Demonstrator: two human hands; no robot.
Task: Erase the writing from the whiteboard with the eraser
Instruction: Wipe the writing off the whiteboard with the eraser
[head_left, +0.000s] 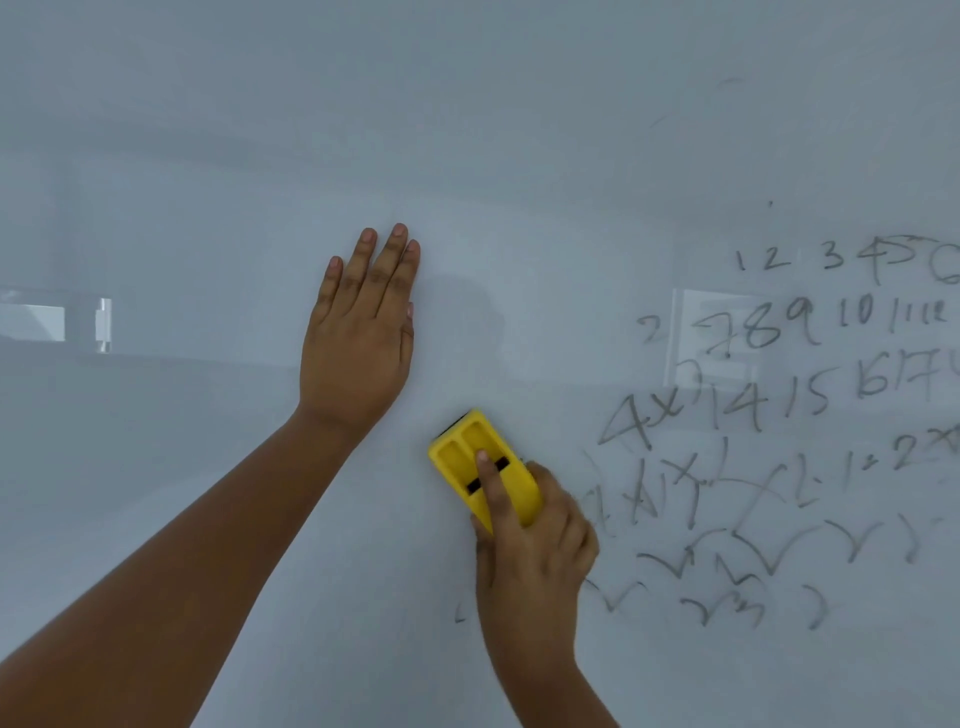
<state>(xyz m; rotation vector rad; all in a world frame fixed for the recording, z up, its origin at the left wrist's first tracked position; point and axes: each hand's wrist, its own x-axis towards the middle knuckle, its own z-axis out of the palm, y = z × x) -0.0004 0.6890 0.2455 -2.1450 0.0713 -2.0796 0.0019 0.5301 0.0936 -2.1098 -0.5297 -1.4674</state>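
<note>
The whiteboard (208, 156) fills the whole view. My right hand (530, 551) grips a yellow eraser (462, 457) and presses it flat against the board, index finger stretched along its back. My left hand (358, 338) lies flat on the board just above and left of the eraser, fingers together and pointing up, holding nothing. Dark marker writing (810, 405), numbers, crosses and tick marks, covers the board to the right of the eraser; some of it looks smeared. One small mark (460, 616) sits left of my right wrist.
The board's left and upper areas show only pale reflections, among them a bright rectangle (57, 322) at the left edge. Faint stroke traces (727, 83) show at the upper right.
</note>
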